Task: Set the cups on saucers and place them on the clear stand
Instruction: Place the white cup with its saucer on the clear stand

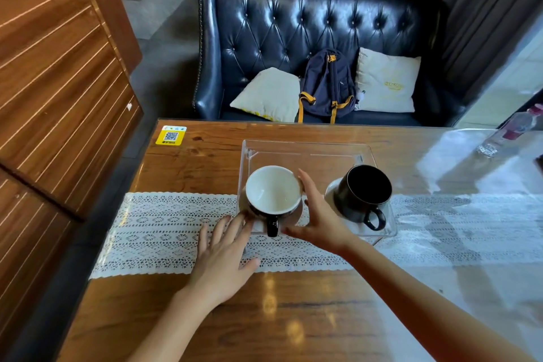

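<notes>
A clear acrylic stand [305,150] sits on the table over a lace runner. On its left side stands a black cup with a white inside [273,191] on a dark saucer [295,216], handle toward me. To the right, an all-black cup [363,194] rests on a white saucer [332,194]. My left hand [223,256] hovers open just left of the first saucer, fingertips near its rim. My right hand [318,220] is open between the two cups, fingers beside the white-lined cup, holding nothing.
A white lace runner [164,232] crosses the wooden table [264,317]. A plastic water bottle [511,131] lies at the far right edge. A yellow QR sticker [171,136] marks the far left corner. Behind the table, a sofa holds a backpack [327,85] and cushions.
</notes>
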The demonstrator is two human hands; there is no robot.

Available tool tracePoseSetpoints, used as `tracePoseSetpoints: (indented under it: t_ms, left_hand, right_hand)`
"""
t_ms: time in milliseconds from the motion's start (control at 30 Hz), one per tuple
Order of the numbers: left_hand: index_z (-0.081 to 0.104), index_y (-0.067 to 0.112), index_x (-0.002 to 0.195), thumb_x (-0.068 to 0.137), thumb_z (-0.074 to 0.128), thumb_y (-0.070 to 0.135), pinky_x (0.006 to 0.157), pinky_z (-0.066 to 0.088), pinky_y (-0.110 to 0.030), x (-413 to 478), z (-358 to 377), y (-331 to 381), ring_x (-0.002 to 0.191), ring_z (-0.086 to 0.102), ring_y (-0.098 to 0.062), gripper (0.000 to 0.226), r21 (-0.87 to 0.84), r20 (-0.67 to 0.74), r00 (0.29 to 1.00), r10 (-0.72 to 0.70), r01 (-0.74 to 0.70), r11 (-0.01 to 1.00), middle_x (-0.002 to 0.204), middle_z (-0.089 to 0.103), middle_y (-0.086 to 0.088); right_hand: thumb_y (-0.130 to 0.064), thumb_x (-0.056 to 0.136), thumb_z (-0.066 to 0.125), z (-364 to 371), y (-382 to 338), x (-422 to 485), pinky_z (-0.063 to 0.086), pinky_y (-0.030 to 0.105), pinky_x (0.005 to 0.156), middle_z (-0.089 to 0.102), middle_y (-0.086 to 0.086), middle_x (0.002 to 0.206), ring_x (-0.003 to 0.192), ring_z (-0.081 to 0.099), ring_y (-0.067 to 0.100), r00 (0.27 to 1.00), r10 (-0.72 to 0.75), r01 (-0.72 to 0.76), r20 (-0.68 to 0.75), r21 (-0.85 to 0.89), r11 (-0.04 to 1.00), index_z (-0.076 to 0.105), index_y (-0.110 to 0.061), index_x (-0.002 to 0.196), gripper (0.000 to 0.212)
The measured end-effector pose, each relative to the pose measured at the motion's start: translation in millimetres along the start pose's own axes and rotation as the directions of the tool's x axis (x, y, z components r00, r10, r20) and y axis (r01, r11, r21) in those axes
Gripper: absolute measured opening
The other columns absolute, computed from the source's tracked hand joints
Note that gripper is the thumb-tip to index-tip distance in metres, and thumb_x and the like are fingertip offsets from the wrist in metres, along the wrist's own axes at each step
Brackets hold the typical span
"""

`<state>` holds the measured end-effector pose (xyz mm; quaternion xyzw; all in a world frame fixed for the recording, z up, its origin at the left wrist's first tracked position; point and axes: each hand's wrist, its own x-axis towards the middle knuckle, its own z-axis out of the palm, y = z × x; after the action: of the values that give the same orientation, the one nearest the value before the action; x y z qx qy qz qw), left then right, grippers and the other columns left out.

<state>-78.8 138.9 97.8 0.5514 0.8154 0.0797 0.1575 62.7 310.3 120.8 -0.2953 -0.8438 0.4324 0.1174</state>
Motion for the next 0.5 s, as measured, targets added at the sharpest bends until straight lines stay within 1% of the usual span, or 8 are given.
tracePoseSetpoints:
  t_ms: [33, 100, 133, 200, 300, 400, 500]
  left_hand:
    - [0.004, 0.032, 0.146, 0.087, 0.032, 0.058, 0.116, -0.009, -0.052, -0.5, 2.8, -0.6, 0.144, -0.01, -0.015, 0.07, -0.006, 0.004, 1.0, -0.009, 0.009, 1.0, 0.158, -0.003, 0.008]
    - [0.0, 0.033, 0.146, 0.087, 0.029, 0.06, 0.115, -0.012, -0.05, -1.1, 6.5, -2.1, 0.143, -0.014, -0.014, 0.071, -0.021, 0.008, 1.0, -0.02, 0.021, 1.0, 0.158, -0.007, 0.008]
    - [0.0, 0.033, 0.146, 0.087, 0.027, 0.061, 0.115, -0.013, -0.049, -0.2, 7.0, -2.8, 0.143, -0.014, -0.014, 0.071, -0.028, 0.003, 1.0, -0.02, 0.02, 0.999, 0.158, -0.007, 0.009]
    - [0.0, 0.034, 0.146, 0.087, 0.023, 0.062, 0.114, -0.015, -0.049, 4.8, 4.7, -4.0, 0.143, -0.014, -0.013, 0.069, -0.054, -0.01, 1.0, -0.015, 0.015, 0.998, 0.158, -0.006, 0.011]
    - [0.003, 0.036, 0.145, 0.091, 0.017, 0.055, 0.114, -0.014, -0.052, 20.1, -1.3, -3.8, 0.143, -0.012, -0.011, 0.059, -0.096, -0.03, 0.999, -0.024, 0.021, 0.995, 0.157, -0.002, 0.015]
    - [0.009, 0.034, 0.145, 0.095, 0.016, 0.047, 0.112, -0.014, -0.053, 38.1, -5.9, -1.5, 0.144, -0.008, -0.013, 0.053, -0.085, -0.046, 0.997, -0.053, 0.049, 0.995, 0.158, 0.004, 0.013]
    - [0.013, 0.03, 0.145, 0.095, 0.018, 0.044, 0.112, -0.013, -0.053, 55.4, -8.7, 0.5, 0.144, -0.006, -0.015, 0.052, -0.06, -0.051, 0.996, -0.069, 0.065, 0.996, 0.158, 0.006, 0.009]
  right_hand:
    - [-0.026, 0.069, 0.082, 5.3, -0.4, 1.3, 0.028, 0.022, 0.112, 0.027, -0.003, 0.154, 0.139, 0.026, 0.008, 0.999, -0.013, 0.014, -0.03, 0.004, 1.0, 0.009, -0.016, 0.15, 0.11]
    - [-0.028, 0.069, 0.082, 11.8, -1.7, 4.8, 0.029, 0.003, 0.099, 0.035, -0.011, 0.141, 0.127, 0.032, -0.004, 0.997, -0.017, 0.019, -0.08, 0.026, 0.999, 0.013, -0.016, 0.149, 0.107]
    - [-0.028, 0.068, 0.082, 13.1, -1.8, 7.1, 0.031, 0.001, 0.091, 0.037, -0.014, 0.135, 0.121, 0.034, -0.007, 0.995, -0.016, 0.018, -0.101, 0.022, 1.0, 0.014, -0.017, 0.148, 0.106]
    - [-0.03, 0.068, 0.082, 13.5, -1.6, 12.2, 0.036, 0.013, 0.085, 0.04, -0.017, 0.127, 0.116, 0.04, -0.001, 0.991, -0.002, 0.001, -0.13, -0.009, 1.0, 0.015, -0.02, 0.147, 0.104]
    - [-0.03, 0.066, 0.083, 9.7, -2.3, 24.3, 0.044, 0.029, 0.086, 0.047, -0.014, 0.122, 0.117, 0.052, 0.015, 0.989, 0.02, -0.02, -0.15, -0.003, 1.0, 0.019, -0.022, 0.143, 0.101]
    - [-0.032, 0.064, 0.084, 4.6, -5.0, 41.0, 0.048, 0.035, 0.085, 0.057, -0.003, 0.125, 0.117, 0.057, 0.025, 0.987, 0.053, -0.057, -0.154, -0.025, 0.998, 0.02, -0.023, 0.14, 0.1]
    - [-0.034, 0.062, 0.084, -0.9, -4.3, 58.5, 0.047, 0.036, 0.083, 0.058, 0.004, 0.129, 0.115, 0.058, 0.03, 0.983, 0.096, -0.105, -0.155, -0.05, 0.993, 0.019, -0.023, 0.139, 0.101]
